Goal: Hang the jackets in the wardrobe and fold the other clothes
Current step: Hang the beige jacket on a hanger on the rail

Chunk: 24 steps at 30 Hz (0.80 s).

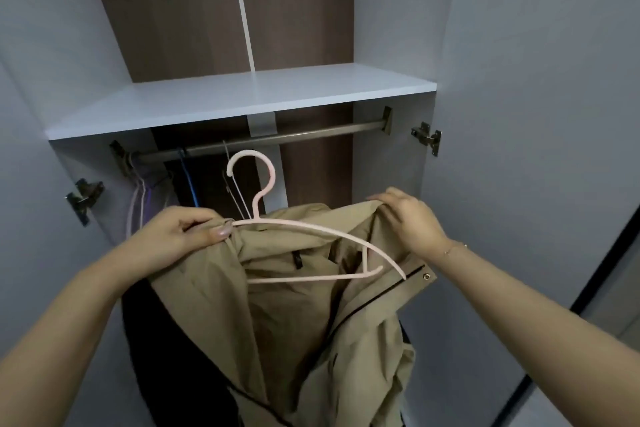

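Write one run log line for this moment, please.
step: fitting pink hanger into beige jacket | left hand: pinches hanger end and jacket | right hand: grips jacket | rail: hanger not yet hung

Two bare forearms reached up and forward from the lower corners, the left from 8 o'clock, the right from 4 o'clock. The left hand (pixel 183 230), palm turned inward, pinched cloth between curled fingers and thumb (pixel 221 231) at 9 o'clock of centre. The right hand (pixel 408 215), knuckles up, gripped a fold at 3 o'clock, a thin bracelet (pixel 453 248) circling its wrist.
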Each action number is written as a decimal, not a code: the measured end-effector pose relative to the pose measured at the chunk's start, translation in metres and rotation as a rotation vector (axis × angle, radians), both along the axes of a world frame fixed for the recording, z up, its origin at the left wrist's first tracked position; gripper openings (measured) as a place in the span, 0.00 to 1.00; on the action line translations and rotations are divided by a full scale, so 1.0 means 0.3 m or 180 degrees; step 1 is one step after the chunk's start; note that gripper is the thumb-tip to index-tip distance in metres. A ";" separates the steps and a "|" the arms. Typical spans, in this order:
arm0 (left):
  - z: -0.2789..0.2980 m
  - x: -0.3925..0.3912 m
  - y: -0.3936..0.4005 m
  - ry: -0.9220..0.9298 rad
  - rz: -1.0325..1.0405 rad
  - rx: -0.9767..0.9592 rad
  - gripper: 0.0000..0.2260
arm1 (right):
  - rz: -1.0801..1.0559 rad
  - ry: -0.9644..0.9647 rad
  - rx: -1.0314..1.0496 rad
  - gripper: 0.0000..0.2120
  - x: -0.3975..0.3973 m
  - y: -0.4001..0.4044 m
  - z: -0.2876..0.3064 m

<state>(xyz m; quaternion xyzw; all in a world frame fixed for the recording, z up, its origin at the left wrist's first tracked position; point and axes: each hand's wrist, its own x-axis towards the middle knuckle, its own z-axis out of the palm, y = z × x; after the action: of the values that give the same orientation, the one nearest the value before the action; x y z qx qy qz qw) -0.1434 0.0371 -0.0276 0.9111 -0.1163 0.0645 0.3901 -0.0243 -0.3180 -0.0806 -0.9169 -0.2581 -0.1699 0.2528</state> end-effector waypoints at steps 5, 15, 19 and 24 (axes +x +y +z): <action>-0.013 0.057 -0.062 -0.0351 0.0827 0.0910 0.05 | -0.0126 -0.0089 -0.0391 0.11 -0.008 -0.059 0.117; 0.010 0.108 -0.243 -0.1107 0.1338 0.1437 0.08 | -0.0621 0.0516 0.0498 0.14 -0.104 -0.065 0.186; 0.016 0.117 -0.320 -0.1215 0.1217 0.1546 0.09 | -0.0557 0.1176 0.1656 0.18 -0.188 0.021 0.225; 0.009 0.114 -0.362 -0.1498 0.1268 0.0942 0.06 | 0.1032 0.2549 0.1079 0.12 -0.303 0.142 0.159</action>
<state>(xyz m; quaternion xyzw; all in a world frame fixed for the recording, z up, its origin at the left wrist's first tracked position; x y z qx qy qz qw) -0.1093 -0.0715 -0.0250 0.9228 -0.0310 0.3302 0.1960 -0.1151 -0.2755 -0.0329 -0.8039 -0.2488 0.1995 0.5021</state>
